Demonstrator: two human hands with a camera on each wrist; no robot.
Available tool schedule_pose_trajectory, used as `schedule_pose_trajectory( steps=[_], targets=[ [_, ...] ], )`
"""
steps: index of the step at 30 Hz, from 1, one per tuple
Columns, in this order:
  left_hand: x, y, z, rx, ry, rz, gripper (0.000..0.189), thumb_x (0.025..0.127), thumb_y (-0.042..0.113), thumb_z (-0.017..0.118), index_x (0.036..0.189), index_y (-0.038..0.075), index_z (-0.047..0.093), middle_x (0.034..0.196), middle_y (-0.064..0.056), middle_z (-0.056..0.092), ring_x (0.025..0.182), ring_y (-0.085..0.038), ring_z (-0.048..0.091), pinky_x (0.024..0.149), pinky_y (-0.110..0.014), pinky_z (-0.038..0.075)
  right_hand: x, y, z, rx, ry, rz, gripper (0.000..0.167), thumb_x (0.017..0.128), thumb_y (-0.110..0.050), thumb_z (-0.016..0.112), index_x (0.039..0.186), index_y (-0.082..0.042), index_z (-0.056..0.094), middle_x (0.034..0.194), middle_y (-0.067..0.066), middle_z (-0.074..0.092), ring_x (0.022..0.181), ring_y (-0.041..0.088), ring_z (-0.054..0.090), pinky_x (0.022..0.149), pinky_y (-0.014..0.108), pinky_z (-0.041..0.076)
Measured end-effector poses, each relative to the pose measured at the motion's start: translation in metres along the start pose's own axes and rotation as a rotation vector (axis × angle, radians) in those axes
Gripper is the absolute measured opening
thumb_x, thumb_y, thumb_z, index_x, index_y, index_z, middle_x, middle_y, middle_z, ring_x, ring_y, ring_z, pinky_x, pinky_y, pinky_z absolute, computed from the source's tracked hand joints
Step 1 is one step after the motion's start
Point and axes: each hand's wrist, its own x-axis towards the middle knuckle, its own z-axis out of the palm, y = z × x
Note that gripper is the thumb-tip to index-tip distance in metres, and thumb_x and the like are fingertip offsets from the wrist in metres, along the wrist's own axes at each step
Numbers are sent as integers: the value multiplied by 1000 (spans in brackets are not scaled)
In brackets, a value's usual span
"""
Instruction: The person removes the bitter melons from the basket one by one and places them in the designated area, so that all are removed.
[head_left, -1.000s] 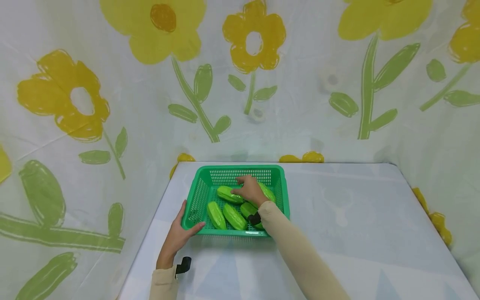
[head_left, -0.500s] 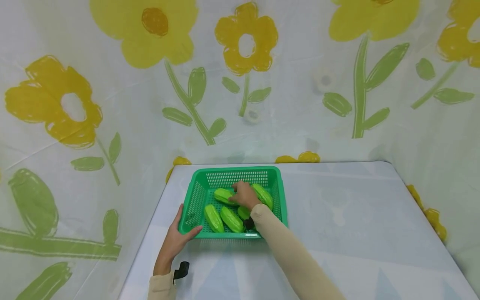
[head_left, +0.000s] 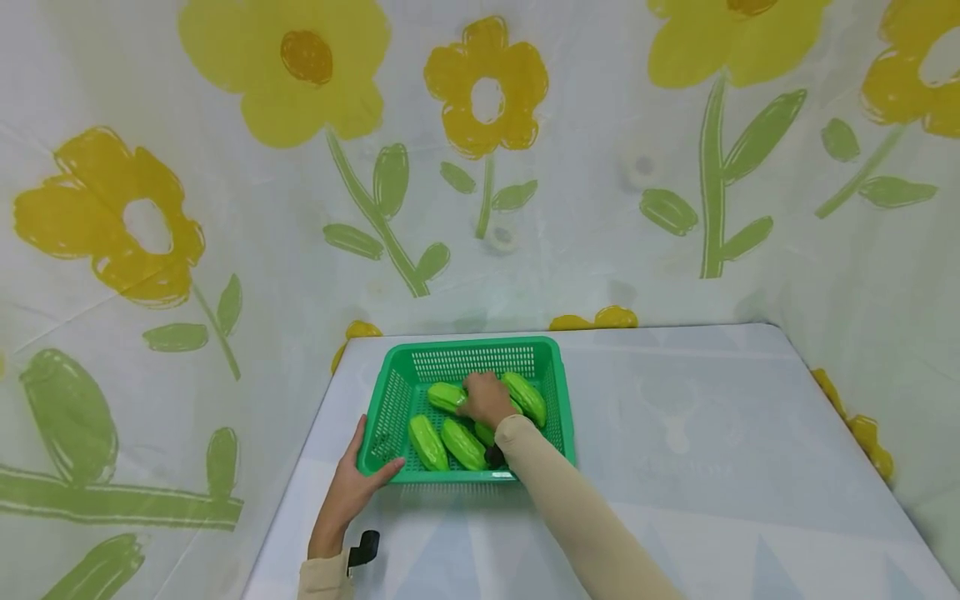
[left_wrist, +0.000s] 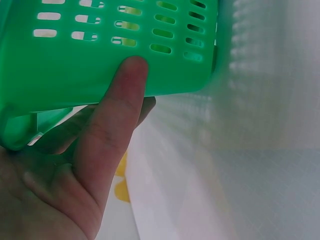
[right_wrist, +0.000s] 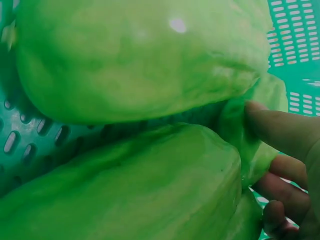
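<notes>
A green plastic basket point(head_left: 472, 477) stands on the table with several light-green, ridged gourds in it. My left hand point(head_left: 348, 492) grips the basket's near left corner. In the left wrist view the thumb point(left_wrist: 115, 110) presses the outer wall below its slots, with the other fingers partly hidden behind. Inside the basket, my right hand point(head_left: 487, 400) is at the right end of the back-left gourd point(head_left: 445, 397). The right wrist view has thumb and fingers pinching a gourd point(right_wrist: 272, 95), beyond two larger-looking gourds close to the camera, one of them a near gourd point(right_wrist: 140, 190).
More gourds lie around the right hand: a back-right gourd point(head_left: 527, 398), a front-left gourd point(head_left: 428, 443) and a front-middle gourd point(head_left: 463, 444). The pale table point(head_left: 675, 433) extends right of the basket. A flower-printed cloth point(head_left: 570, 233) hangs behind and at the sides.
My right hand has shifted slightly left and lowered onto the back-left gourd, its fingers closing. My left hand keeps its grip on the corner. The head view has shifted a little.
</notes>
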Motion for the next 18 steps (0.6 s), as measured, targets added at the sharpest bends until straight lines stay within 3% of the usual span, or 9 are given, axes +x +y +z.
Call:
schedule_pose_trajectory(
  steps=[5,18],
  targets=[
    [-1,0,2,1,10,13,112,91,37,78,168,24,-2,175,-19,7,160,-47,12,122,-71,24,-2,0,0,8,14,-15,48,83,-24,88,125,-5,74,125,14,74,114,34,68,85,45,62],
    [0,0,2,11,13,7,112,91,39,77,168,26,-3,175,-17,6,160,-46,12,122,-71,24,-8,-3,-14,152,-12,-61,49,89,-23,83,133,-4,70,133,14,71,115,33,70,88,46,62]
  ],
)
